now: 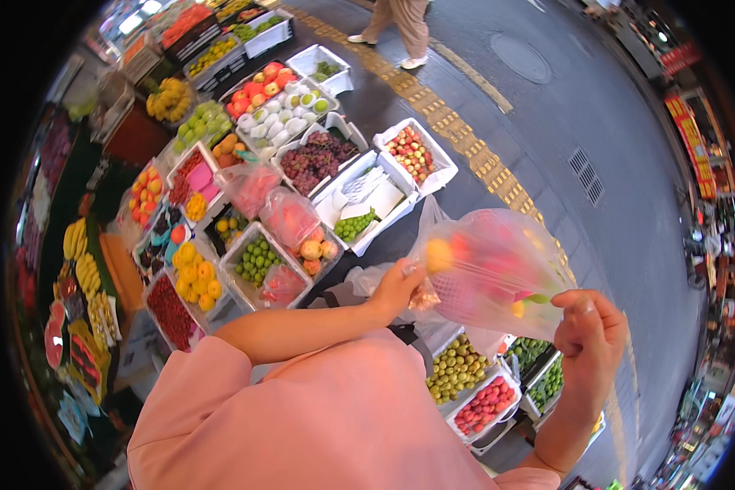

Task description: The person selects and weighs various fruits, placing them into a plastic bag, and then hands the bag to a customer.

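A translucent plastic bag (496,269) is stretched between my two hands, in front of my chest and to the right. Red, pink, yellow and green things show blurred through its film, and some netting too; their kind is hard to tell. My left hand (397,293) is closed on the bag's gathered left side, with a small crumpled bit of clear plastic (424,295) below the fingers. At the bag's right edge, my right hand (591,324) pinches the film between thumb and fingers.
Crates of green limes (257,262), dark grapes (318,160), small red-yellow fruit (409,153) and brownish-green fruit (456,367) surround me. Yellow tactile paving (459,131) runs beside the road (625,233). A walking person (398,27) is at the top.
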A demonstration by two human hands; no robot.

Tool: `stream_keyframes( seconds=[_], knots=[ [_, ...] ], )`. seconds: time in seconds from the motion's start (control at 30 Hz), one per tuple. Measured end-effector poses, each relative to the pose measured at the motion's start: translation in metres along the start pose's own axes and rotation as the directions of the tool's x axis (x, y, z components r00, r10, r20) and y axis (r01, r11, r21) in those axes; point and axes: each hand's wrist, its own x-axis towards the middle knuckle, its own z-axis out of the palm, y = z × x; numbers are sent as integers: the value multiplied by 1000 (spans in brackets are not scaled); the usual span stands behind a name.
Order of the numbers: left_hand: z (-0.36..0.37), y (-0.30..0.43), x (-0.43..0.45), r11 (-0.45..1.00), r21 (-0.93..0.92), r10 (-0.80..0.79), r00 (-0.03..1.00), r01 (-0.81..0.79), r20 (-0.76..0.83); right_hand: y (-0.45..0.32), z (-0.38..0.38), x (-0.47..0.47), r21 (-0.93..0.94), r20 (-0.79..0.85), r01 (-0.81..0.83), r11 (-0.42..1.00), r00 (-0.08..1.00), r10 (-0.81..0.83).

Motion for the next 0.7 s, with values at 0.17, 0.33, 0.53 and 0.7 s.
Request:
stream_keyframes(
  seconds=[0.17, 0.33, 0.53, 0.7],
  knots=[
    [10, 57, -56, 914, 390, 43, 982, -112, 182, -12, -17, 19, -14, 210, -49, 999, 976, 51],
    [-19, 116, -21, 407, 824, 611, 788, -394, 75, -35, -8, 21, -145, 488, -74, 987, 862, 136],
    [-78, 86, 95, 759, 468, -591, 780, 452, 206, -54, 10, 23, -238, 777, 155, 959, 623, 92],
    [-76, 52, 99, 876, 444, -412, 769, 188, 488, -68, 28, 23, -332, 821, 327, 885, 563, 99]
  ],
)
